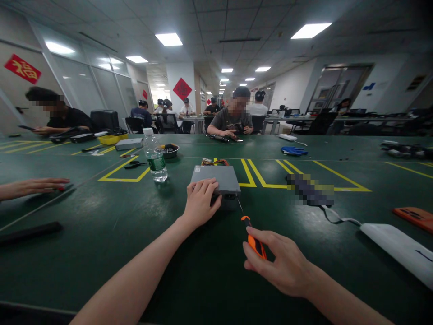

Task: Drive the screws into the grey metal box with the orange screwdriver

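Note:
A grey metal computer power supply (pixel 221 176) lies on the green table, with coloured cables (pixel 216 162) at its far side. My left hand (pixel 202 201) rests over its near left part, fingers on the top and thumb down at the front face. In my right hand (pixel 277 257) is an orange and black screwdriver (pixel 256 246), gripped by the handle. Its thin shaft points up and away to the front right corner of the power supply. Whether the tip sits in a screw is too small to tell.
Left of the power supply stands a water bottle (pixel 156 158), with a metal bowl (pixel 170 150) behind it. A blurred dark device (pixel 309 189), a white power strip (pixel 399 248) and an orange phone (pixel 414 217) lie right. Another person's hand (pixel 37 187) reaches in from the left.

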`<move>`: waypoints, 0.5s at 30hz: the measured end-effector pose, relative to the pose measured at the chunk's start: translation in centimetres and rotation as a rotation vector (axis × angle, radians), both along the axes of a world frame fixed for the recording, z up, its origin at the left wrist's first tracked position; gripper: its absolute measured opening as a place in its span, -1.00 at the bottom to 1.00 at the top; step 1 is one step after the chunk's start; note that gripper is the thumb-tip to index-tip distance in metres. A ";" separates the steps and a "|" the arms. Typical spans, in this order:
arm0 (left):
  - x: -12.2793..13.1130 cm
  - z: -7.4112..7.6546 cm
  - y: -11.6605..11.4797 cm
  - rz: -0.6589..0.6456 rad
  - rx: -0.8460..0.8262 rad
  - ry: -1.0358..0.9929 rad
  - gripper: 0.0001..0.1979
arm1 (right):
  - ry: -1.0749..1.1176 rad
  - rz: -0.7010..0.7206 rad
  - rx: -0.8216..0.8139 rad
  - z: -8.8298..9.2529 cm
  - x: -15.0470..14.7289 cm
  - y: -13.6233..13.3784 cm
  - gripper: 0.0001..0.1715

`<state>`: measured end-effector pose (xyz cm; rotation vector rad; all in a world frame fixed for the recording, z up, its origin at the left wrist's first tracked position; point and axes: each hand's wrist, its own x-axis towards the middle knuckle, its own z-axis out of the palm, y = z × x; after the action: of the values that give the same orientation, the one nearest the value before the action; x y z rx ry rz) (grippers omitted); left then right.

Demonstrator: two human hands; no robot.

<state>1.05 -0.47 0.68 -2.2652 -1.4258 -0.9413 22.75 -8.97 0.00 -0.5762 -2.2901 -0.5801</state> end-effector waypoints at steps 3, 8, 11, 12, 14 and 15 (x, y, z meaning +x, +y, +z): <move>0.0 -0.1 0.0 0.003 0.000 -0.001 -0.72 | -0.086 0.083 0.035 0.4 0.5 0.0 -0.71; -0.1 -0.1 0.1 0.001 -0.003 0.006 -0.73 | -0.056 0.061 0.090 0.6 0.4 0.2 -0.74; -0.1 -0.1 0.1 0.006 0.002 0.002 -0.72 | -0.003 0.085 0.131 0.5 0.2 0.6 -0.81; -0.1 -0.1 0.1 0.008 0.002 0.001 -0.72 | 0.019 0.093 0.129 0.4 0.2 0.7 -0.84; -0.1 -0.1 0.1 0.009 0.001 0.002 -0.72 | 0.046 0.105 0.108 0.3 0.2 0.9 -0.89; -0.1 -0.1 0.1 0.009 -0.002 0.002 -0.72 | 0.044 0.102 0.096 0.2 0.3 1.0 -0.90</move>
<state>0.99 -0.39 0.58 -2.2592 -1.4353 -0.9346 23.01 -7.99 0.20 -0.4190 -2.2225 -0.6171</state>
